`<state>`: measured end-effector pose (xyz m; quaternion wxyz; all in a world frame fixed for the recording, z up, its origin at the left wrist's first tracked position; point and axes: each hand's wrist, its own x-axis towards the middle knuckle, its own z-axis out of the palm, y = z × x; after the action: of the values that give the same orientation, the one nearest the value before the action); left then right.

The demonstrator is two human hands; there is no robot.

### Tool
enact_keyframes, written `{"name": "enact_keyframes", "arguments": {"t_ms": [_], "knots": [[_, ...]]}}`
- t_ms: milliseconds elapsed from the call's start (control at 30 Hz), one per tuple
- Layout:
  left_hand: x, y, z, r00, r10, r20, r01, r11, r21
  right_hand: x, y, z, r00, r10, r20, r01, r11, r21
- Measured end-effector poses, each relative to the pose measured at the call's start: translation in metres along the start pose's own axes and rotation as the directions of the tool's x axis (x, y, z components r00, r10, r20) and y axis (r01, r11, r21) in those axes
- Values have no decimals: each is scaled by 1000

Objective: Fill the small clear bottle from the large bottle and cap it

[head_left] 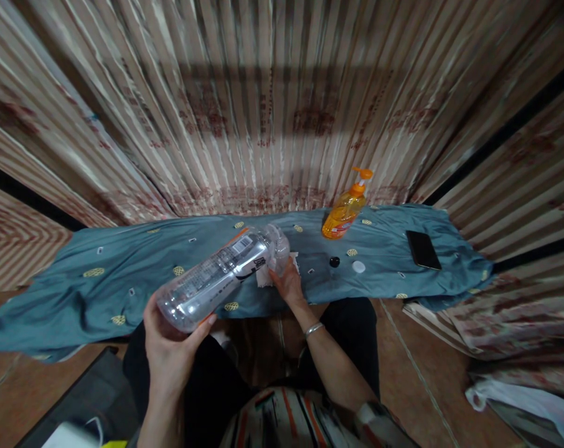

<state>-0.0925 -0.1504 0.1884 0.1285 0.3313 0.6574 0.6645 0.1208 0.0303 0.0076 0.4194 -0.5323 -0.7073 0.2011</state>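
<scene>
Head view: large clear bottle (211, 280), slanted, left of the pump bottle (343, 214); our left hand (172, 342) grips its base. Smaller clear container (278, 244) at its neck end, held in our right hand (287, 280). Risk, we judge: smooth plastic slipping, ends misaligning (contents, if any, we cannot make out).

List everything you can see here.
Large labelled plastic bottle: one, clear, between hands
Plastic piece, shape unclear: one, clear, bottle's neck
Paper tissue: one, white, under bottle
Plastic pump bottle: one, orange, cloth's rear
Round caps: two, black and white, on cloth
Flat phone: one, black, cloth's right end
Patterned cloth: one, teal, mid-picture
Pleated curtains: several, beige-red, behind
Tiled floor: one, brown, below
Plastic bag: one, white, lower right
Metal bracelet: one, silver, right wrist
Legs: two, black-trousered, below cloth
Left hand: one, bare, bottle's base
Right hand: one, bare, at plastic piece
</scene>
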Motion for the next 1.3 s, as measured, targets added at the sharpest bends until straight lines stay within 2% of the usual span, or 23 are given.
{"name": "enact_keyframes", "arguments": {"t_ms": [100, 300, 467, 633, 833, 1000, 1133, 1300], "knots": [[1, -3, -1, 1000, 30, 8, -30, 1000, -3, 0, -3, 0, 990, 140, -6, -140, 989, 52], [0, -7, -1, 997, 78, 8, -78, 997, 3, 0, -8, -1, 982, 191, 0, -191, 979, 66], [-1, -7, 0, 996, 92, 14, -92, 996, -4, 1, -14, -6, 982, 187, 7, -188, 980, 59], [-2, -5, 2, 996, 88, 9, -88, 996, -2, 3, -19, -11, 971, 235, 51, -237, 970, 51], [-5, 0, 2, 998, 61, 19, -62, 998, 8, 2, -17, -10, 986, 164, 13, -164, 982, 89], [-5, 5, 4, 998, 66, 15, -66, 998, 0, 2, -16, -9, 980, 200, 20, -200, 977, 74], [-5, 6, 4, 998, 65, 12, -65, 998, -7, 1, -14, -7, 987, 164, -4, -161, 976, 145], [-4, 4, 4, 998, 68, 8, -68, 998, -9, 1, -12, -8, 983, 184, 20, -185, 976, 112]]}}
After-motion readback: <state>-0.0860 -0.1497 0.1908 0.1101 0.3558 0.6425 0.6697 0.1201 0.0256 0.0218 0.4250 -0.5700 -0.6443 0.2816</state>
